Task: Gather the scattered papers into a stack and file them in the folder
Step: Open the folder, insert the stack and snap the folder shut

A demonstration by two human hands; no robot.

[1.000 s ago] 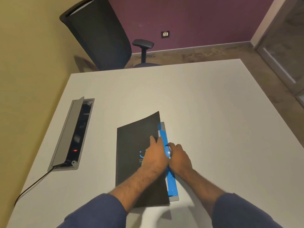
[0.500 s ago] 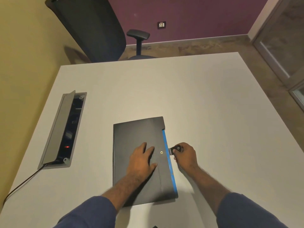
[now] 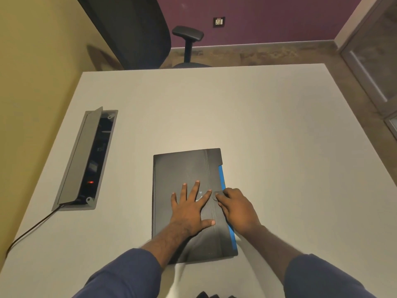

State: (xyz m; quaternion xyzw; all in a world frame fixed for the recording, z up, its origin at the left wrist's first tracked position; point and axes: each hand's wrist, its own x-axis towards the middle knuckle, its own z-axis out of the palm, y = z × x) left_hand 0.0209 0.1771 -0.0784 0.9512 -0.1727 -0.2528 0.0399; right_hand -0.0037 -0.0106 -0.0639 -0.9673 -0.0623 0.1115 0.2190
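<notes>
Pressing folder (image 3: 184,168) flat, left hand (image 3: 192,209) splayed, right hand (image 3: 237,208) fingers (image 3: 221,197) on tab

White tabletop (image 3: 268,130): open surface right of and beyond the closed black folder with blue edge strip (image 3: 184,168). Left side: recessed grey cable box, lid raised (image 3: 86,155), black cord (image 3: 28,231) trailing to the near edge. Far edge: black office chair (image 3: 133,33).
</notes>
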